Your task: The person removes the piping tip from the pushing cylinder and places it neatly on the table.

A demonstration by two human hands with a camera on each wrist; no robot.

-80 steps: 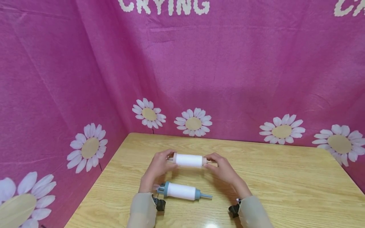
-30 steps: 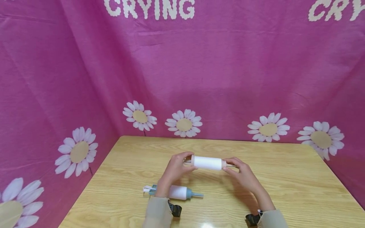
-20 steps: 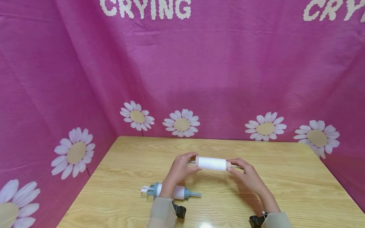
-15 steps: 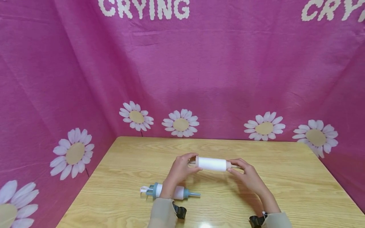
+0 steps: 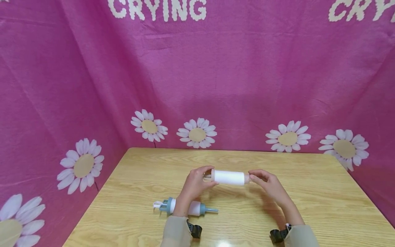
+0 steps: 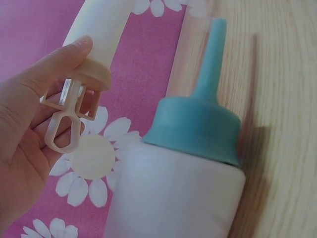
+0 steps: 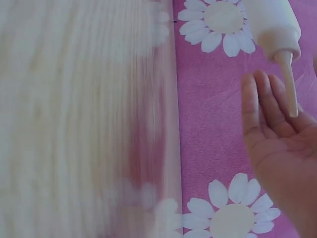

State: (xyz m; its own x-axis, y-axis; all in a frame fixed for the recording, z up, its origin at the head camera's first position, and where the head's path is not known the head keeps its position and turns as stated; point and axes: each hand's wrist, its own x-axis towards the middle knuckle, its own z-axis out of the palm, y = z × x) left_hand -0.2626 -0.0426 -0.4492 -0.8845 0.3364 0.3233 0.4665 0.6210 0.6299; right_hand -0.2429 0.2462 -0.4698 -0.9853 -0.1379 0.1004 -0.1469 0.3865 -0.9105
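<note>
My left hand [image 5: 195, 181] grips the left end of a white squeeze bottle [image 5: 229, 177], held level over the table. In the left wrist view the thumb presses near its beige collar [image 6: 96, 74], and a beige loop [image 6: 63, 131] hangs below. My right hand [image 5: 271, 183] is at the other end, around the beige nozzle [image 7: 287, 82]. In the right wrist view its fingers extend loosely beside the nozzle, without curling round it. A second squeeze bottle, white with teal ends [image 5: 202, 209], lies on the table, partly hidden by my left forearm.
The wooden table [image 5: 308, 199] meets a pink cloth backdrop [image 5: 234, 85] with daisy prints along its far and left edges. A black wrist camera [image 5: 195, 230] sits below my left hand, another [image 5: 277, 235] below my right.
Both hands have carried the beige-ended bottle rightward since the oldest frame. Most recently my right fingers have eased back from its collar, while my left hand keeps its grip. The teal-ended bottle stays lying down.
</note>
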